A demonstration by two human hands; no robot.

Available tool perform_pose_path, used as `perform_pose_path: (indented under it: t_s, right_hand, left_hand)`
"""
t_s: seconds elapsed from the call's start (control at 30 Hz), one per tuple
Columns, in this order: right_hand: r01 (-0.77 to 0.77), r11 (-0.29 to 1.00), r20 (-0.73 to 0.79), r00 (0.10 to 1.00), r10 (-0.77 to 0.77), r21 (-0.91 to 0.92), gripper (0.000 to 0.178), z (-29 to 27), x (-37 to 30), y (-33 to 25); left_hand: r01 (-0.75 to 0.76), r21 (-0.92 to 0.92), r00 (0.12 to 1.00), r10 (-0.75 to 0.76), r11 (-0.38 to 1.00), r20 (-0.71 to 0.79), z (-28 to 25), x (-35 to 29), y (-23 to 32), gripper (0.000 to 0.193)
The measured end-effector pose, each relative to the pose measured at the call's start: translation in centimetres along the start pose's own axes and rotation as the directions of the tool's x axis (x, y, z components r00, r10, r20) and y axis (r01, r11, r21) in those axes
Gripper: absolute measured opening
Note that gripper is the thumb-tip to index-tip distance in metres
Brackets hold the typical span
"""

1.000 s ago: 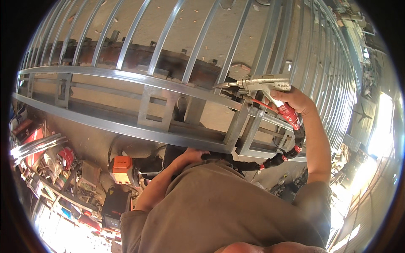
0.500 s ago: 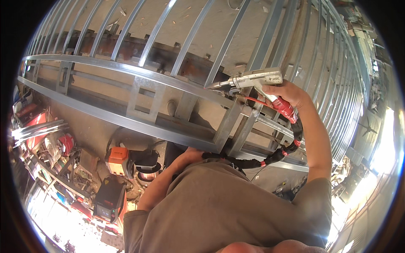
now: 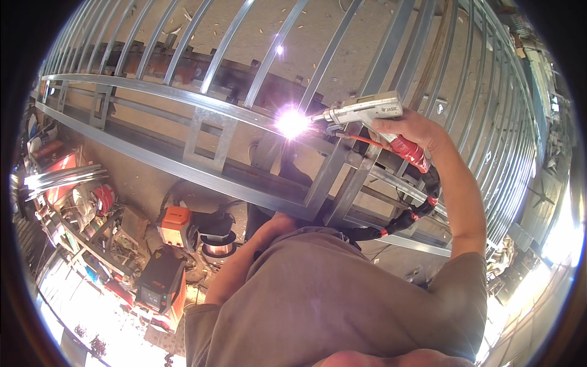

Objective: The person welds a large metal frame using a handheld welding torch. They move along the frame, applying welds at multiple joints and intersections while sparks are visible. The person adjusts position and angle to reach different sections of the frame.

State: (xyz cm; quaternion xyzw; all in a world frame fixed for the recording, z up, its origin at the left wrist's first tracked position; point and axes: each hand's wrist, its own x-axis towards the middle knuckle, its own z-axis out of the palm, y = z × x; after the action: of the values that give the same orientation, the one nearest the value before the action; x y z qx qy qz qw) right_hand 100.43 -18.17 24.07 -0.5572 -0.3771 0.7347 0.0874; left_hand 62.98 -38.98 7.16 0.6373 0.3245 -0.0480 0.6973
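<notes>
My right hand [image 3: 411,127] is wrapped round the grip of a silver welding gun [image 3: 367,112] with red tape on its handle. The gun's nozzle points left, and a bright welding arc [image 3: 293,124] burns at its tip. The glare covers the spot on the steel frame's rail [image 3: 235,112], close to where an upright bar [image 3: 323,65] meets it. From the gun a black cable [image 3: 397,225] with red bands runs down to my waist. My left hand [image 3: 283,222] is at the frame's near beam, beside my shirt; its fingers are hidden.
Long parallel metal bars [image 3: 220,46] stretch away beyond the rail and curve round to the right. At the lower left stand an orange wire-feeder unit [image 3: 175,219], a wire spool [image 3: 218,244] and a black-and-orange welding machine [image 3: 159,281]. Cluttered shelving [image 3: 85,244] and thin metal rods [image 3: 64,179] lie farther left.
A bright arc has lit at the nozzle, where there was none before. The gun and my right hand have shifted slightly left and up in view. My left hand stays by the beam.
</notes>
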Motion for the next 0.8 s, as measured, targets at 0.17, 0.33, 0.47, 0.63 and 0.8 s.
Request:
perform_pose_path:
  t_s: [0.17,0.33,0.47,0.63,0.8]
  right_hand:
    - [0.02,0.999,0.001,1.0,-0.02,-0.04,0.047,0.0,0.1,-0.1]
    - [-0.004,0.999,0.012,1.0,0.004,-0.051,0.039,-0.1,-0.1,-0.2]
    - [-0.005,0.999,0.01,1.0,0.006,-0.035,0.037,0.0,-0.3,-0.3]
    - [-0.025,0.999,-0.001,1.0,0.025,-0.02,0.039,0.1,-0.6,-0.4]
    - [-0.04,0.998,-0.023,0.999,0.039,-0.04,0.041,0.6,-1.3,-0.8]
  left_hand:
    - [0.017,-0.066,1.0,-0.018,0.998,-0.02,0.3,0.5,0.3,0.064]
    - [0.019,-0.125,0.999,-0.023,0.992,-0.029,0.4,1.2,0.6,0.064]
    - [0.026,-0.165,0.999,-0.031,0.986,-0.029,0.3,1.3,0.8,0.064]
    - [0.038,-0.203,0.999,-0.045,0.978,-0.029,0.2,1.3,0.8,0.065]
    - [0.049,-0.225,0.998,-0.058,0.973,-0.03,-0.1,1.2,1.0,0.065]
